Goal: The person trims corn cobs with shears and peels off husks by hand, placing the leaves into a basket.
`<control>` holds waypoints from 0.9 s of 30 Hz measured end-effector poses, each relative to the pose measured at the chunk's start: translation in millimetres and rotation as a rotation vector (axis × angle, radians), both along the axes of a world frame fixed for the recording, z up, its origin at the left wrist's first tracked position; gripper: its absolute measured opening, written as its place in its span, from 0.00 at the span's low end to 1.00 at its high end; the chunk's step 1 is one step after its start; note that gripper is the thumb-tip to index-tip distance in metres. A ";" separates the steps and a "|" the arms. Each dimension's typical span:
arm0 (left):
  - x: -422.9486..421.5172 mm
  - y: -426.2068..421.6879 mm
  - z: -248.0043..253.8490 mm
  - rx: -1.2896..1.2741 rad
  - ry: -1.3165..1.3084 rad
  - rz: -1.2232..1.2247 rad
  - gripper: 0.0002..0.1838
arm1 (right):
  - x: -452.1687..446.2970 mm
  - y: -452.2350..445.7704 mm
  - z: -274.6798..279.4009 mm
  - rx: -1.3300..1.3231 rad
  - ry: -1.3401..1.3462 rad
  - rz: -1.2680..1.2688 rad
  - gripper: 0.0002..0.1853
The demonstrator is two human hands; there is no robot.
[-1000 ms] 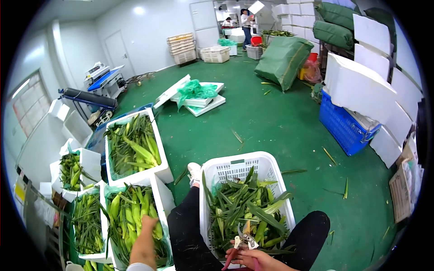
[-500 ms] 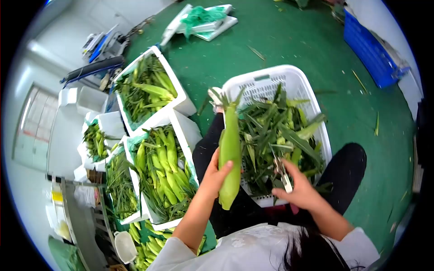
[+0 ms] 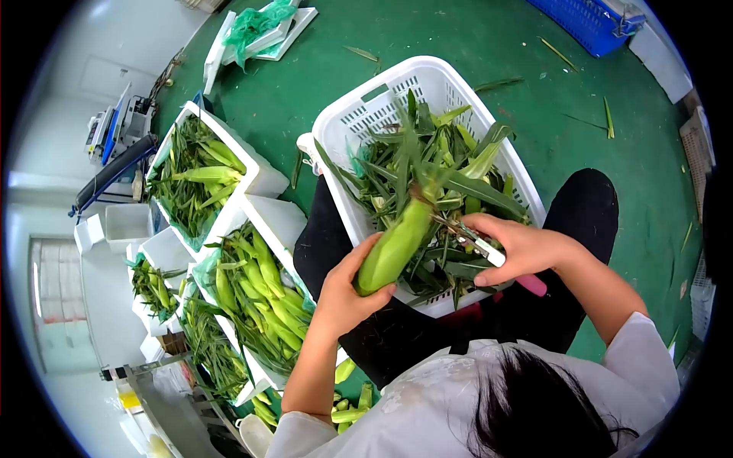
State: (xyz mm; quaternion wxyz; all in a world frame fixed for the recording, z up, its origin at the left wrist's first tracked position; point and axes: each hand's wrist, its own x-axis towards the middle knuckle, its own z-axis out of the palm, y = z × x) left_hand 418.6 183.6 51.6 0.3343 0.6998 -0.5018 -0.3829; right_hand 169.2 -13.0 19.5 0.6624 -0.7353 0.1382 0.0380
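My left hand [image 3: 347, 286] is wrapped around the lower part of a husked green ear of corn [image 3: 397, 244]. The ear leans to the upper right, its leafy tip above the white basket [image 3: 527, 187]. In my right hand [image 3: 519, 248] is a pair of pruning shears [image 3: 481, 246] with a white handle. Their blades are close to the tip of the ear; leaves partly hide whether they touch it. A pink piece [image 3: 532, 285] sticks out below my right hand, perhaps the other handle. Cut leaves and husks [image 3: 458, 183] fill much of the basket, which stands between my knees.
White foam boxes of corn [image 3: 263, 286] stand to my left, with loose ears [image 3: 347, 416] on the floor. Foam lids with green netting [image 3: 256, 34] lie at the far left. A blue crate [image 3: 588, 27] sits at the far right, and leaf scraps are scattered over the green floor [image 3: 489, 46].
The ear has tilted from nearly upright toward the right, and the shears have come up to its tip. The camera view has shifted, so the basket and boxes appear further left.
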 end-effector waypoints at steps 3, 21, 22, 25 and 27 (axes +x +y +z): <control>0.1 -4.5 5.0 -0.023 -0.153 -0.051 0.40 | -4.1 9.2 -8.1 -0.003 0.011 -0.042 0.52; 8.2 -12.4 -47.8 0.330 1.027 -0.187 0.53 | -1.4 46.7 -5.5 0.499 -0.165 -0.168 0.28; 3.4 -17.5 -48.9 0.276 1.030 -0.166 0.53 | 3.1 45.4 3.3 0.614 -0.063 -0.225 0.24; -9.1 -42.6 -38.8 0.076 0.911 -0.007 0.53 | 12.0 66.1 -1.1 0.859 -0.140 -0.697 0.16; -2.8 -48.6 -49.0 -0.102 0.852 0.285 0.41 | 5.5 70.4 1.4 0.961 -0.144 -0.761 0.19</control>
